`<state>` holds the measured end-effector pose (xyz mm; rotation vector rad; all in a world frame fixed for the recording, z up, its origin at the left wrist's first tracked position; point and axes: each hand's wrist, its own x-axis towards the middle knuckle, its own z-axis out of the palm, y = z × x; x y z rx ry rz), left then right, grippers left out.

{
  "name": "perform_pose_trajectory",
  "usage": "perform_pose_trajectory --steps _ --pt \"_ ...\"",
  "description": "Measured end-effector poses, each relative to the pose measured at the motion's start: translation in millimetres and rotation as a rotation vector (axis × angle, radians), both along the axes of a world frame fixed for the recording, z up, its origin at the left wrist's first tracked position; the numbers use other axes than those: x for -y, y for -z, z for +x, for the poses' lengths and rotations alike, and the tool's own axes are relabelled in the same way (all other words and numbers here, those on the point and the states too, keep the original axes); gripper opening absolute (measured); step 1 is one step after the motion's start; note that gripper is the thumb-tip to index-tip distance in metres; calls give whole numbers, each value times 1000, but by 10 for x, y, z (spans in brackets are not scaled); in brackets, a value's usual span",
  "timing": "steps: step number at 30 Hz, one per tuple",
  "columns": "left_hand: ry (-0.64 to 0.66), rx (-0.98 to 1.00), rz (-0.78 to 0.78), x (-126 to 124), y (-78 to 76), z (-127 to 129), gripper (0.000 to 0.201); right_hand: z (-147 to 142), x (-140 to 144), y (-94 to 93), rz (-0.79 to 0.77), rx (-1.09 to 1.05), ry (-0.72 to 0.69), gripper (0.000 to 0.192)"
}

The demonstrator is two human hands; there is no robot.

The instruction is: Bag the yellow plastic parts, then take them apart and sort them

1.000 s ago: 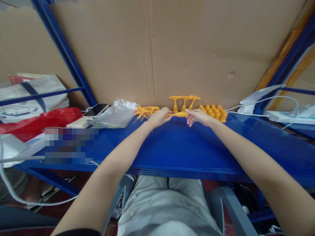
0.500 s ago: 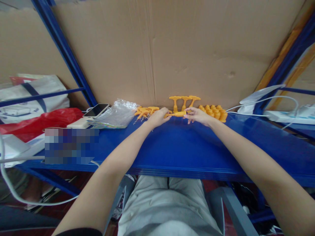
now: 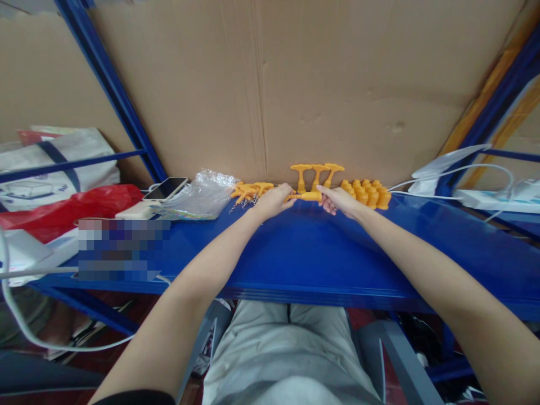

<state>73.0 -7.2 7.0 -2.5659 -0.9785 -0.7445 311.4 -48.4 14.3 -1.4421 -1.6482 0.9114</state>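
Between my two hands an orange corkscrew [image 3: 309, 196] lies level over the blue table. My left hand [image 3: 275, 201] is closed around its handle end, most of which is hidden by the fingers. At the other end, the fingers of my right hand [image 3: 341, 202] grip the wide plastic sleeve of the same corkscrew. Just behind stand three upright orange corkscrews [image 3: 316, 175] with T-shaped handles. Left of my left hand lies a pile of orange corkscrew handles [image 3: 247, 191] with bare metal spirals. Several orange sleeves [image 3: 366, 194] stand in rows right of my right hand.
A clear plastic bag [image 3: 202, 197], a phone [image 3: 166, 189] and a red bag [image 3: 80, 205] lie to the left on the blue table [image 3: 304, 259]. Cardboard [image 3: 261, 84] closes off the back. White cables [image 3: 447, 171] and a power strip [image 3: 485, 199] are at the right.
My right hand has shifted slightly right and its fingers have curled in more at the sleeve's end. More of the sleeve shows between the hands. The left hand stays nearly in place.
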Motion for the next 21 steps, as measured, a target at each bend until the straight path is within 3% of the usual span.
perform_pose_trajectory --steps 21 --pt "25 -17 -12 47 -35 4 5 -17 12 -29 -165 8 89 74"
